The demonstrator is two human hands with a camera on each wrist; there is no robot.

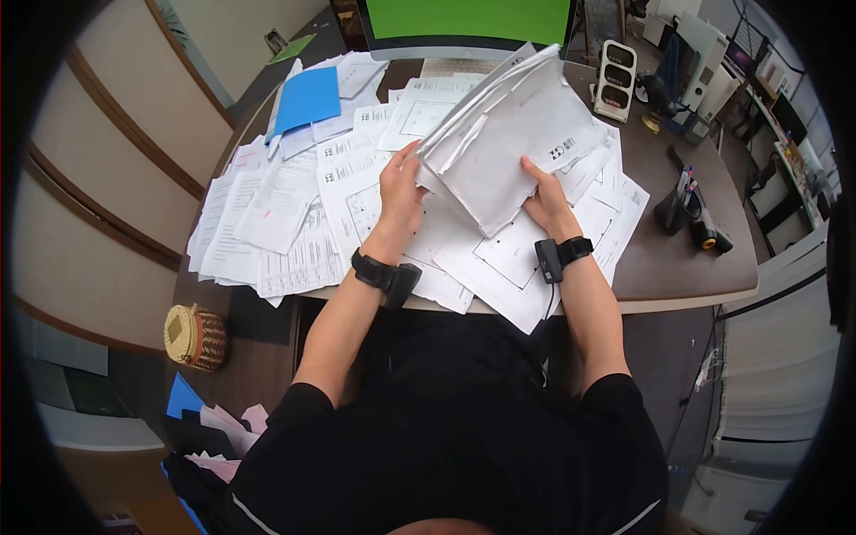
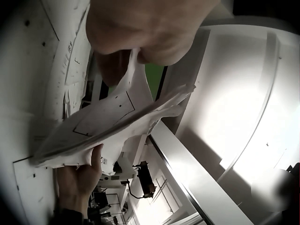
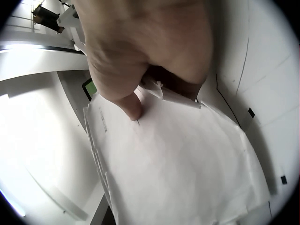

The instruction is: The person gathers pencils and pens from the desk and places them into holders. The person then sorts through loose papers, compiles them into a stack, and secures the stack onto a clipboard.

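A thick stack of white papers [image 1: 513,147] with worn, uneven edges is held tilted above the desk. My left hand [image 1: 401,192] grips its left side; the left wrist view shows a sheet [image 2: 132,77] pinched there, curving away from the rest. At the lower right, my right hand [image 1: 548,201] grips the stack with the thumb lying on the front face. In the right wrist view that thumb presses the paper [image 3: 178,159], and the other fingers are partly hidden behind it. Printed sheets with line drawings [image 1: 508,259] lie beneath both hands.
Loose papers [image 1: 276,205] spread over the desk's left, with a blue folder [image 1: 308,98] on top. Behind stands a monitor [image 1: 468,22]. A white three-slot holder [image 1: 615,80] and a pen cup [image 1: 675,209] stand on the right. A woven basket [image 1: 196,337] sits lower left.
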